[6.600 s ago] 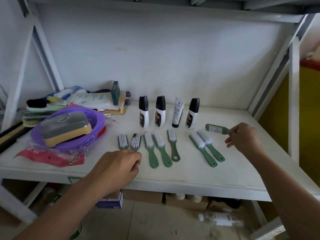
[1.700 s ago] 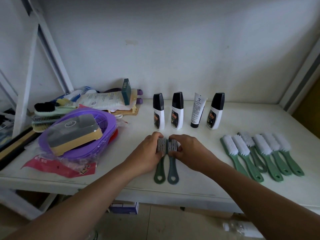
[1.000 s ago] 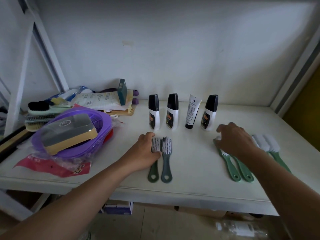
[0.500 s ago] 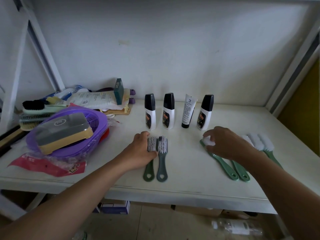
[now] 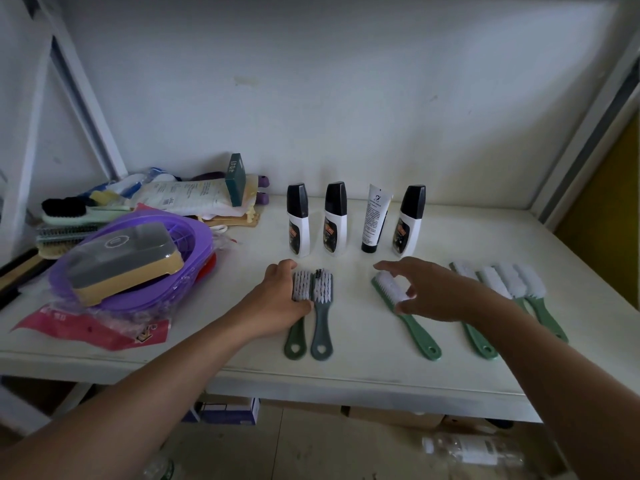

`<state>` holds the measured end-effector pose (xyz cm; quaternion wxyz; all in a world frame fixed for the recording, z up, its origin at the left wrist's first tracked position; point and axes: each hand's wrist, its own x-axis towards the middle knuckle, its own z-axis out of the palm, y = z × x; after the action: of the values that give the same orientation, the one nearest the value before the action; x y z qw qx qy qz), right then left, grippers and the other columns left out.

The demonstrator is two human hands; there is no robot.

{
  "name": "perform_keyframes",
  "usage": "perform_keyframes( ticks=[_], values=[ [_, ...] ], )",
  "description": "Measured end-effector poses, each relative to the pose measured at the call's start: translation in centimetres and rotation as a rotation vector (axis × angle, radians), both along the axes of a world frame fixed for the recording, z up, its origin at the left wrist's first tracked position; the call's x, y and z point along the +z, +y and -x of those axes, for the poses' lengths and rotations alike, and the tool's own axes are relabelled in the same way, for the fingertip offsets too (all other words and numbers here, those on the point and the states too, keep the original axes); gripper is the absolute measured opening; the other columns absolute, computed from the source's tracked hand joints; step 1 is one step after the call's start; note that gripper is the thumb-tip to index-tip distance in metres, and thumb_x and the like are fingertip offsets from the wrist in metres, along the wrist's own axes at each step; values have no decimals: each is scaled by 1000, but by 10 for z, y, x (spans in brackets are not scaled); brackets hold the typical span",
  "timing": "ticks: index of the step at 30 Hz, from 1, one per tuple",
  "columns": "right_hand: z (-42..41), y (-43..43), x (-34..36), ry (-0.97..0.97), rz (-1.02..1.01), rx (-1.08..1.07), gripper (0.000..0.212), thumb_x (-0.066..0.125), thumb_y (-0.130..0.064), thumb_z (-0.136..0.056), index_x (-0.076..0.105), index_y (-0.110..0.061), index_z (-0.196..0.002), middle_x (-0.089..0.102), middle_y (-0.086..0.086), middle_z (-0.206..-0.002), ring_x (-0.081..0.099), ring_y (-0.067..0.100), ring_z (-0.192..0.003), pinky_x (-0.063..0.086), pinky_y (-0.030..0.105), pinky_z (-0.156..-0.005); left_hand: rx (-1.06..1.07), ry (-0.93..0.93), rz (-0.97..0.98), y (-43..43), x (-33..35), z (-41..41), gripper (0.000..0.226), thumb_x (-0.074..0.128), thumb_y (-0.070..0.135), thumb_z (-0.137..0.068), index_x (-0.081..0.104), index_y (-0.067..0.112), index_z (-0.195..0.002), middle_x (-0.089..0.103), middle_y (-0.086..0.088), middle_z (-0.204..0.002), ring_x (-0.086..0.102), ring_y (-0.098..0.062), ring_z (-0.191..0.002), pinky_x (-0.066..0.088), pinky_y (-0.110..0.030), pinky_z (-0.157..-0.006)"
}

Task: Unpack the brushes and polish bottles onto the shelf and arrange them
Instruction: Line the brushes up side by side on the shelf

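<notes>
Purple basket (image 5: 199, 233), 9 o'clock: one lidded box (image 5: 124, 258). Three bottles (image 5: 335, 220), one tube (image 5: 376, 220). Left hand (image 5: 277, 303) grasps dark brush (image 5: 300, 285); right hand (image 5: 436, 292) released.

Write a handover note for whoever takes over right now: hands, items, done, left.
Left hand: grip on the left dark brush of a side-by-side pair.
Right hand: open over one green brush, apart from the other green brushes to its right.
Done: bottles and tube stand in a row at the back.
Left: even out the green brushes; the pile at the left looks unsorted.
</notes>
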<state>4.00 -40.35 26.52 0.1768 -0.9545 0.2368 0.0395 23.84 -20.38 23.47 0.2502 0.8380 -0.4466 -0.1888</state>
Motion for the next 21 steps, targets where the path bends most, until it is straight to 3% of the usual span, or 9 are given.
perform_keyframes(
  ticks=[7,12,17,21],
  values=[
    [-24,15,-10,-30,-60,-16,82,73,-40,-86,28,-35,-154,37,-5,-157,54,18,-126,45,36,-106,1,-1,1,0,-1,0,74,63,34,-93,19,21,-151,30,-3,-150,46,-19,-126,44,-33,-96],
    [-37,19,-15,-69,-84,-20,82,73,-42,-86,28,-35,-154,34,-6,-159,54,20,-126,45,37,-106,-2,7,3,1,-1,-1,75,64,33,-92,20,20,-151,32,-4,-150,46,-19,-126,45,-35,-98],
    [-46,24,-17,-78,-110,-18,82,74,-42,-86,28,-36,-154,34,-6,-159,53,21,-127,44,41,-108,-22,9,8,2,-2,-3,75,65,25,-92,20,21,-151,33,-3,-151,56,-21,-112,43,-29,-89],
    [-51,31,-15,-87,-96,10,78,73,-39,-87,31,-31,-153,39,-3,-156,54,18,-124,44,36,-106,-20,4,29,3,-4,-5,72,65,25,-93,22,21,-151,36,-4,-149,56,-22,-113,42,-30,-92]
  ],
)
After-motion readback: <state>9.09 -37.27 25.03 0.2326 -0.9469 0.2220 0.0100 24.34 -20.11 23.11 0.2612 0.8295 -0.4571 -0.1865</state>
